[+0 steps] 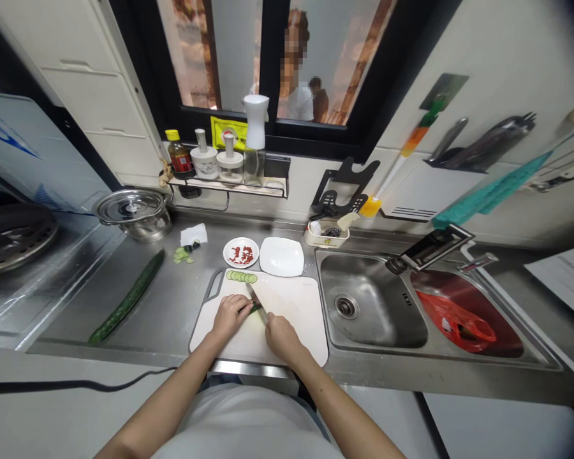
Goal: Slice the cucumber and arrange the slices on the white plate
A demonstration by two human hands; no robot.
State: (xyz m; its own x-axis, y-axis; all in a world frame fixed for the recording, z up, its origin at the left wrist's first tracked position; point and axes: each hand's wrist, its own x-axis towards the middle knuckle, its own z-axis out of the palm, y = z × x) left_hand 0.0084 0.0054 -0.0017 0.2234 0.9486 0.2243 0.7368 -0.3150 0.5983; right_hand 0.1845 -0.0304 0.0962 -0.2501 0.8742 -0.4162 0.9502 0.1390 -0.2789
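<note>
On the white cutting board [296, 306], my right hand [282, 336] is closed round the handle of a knife [259, 306]. The blade points away from me and to the left, at a small dark-green piece of cucumber [255, 308]. My left hand [230, 314] has its fingers curled on that piece, close to the blade and partly hiding it. A row of thin cucumber slices [242, 276] lies along the board's far edge. Behind the board stand a round plate [228, 257] with chopped red pieces and a white squarish plate [282, 256].
A whole cucumber [129, 296] lies to the left, near cucumber scraps [182, 255] and a paper towel [194, 234]. A lidded steel pot [146, 223] stands behind. At right, the double sink [370, 299] holds a red plastic bag [459, 325] in its far basin.
</note>
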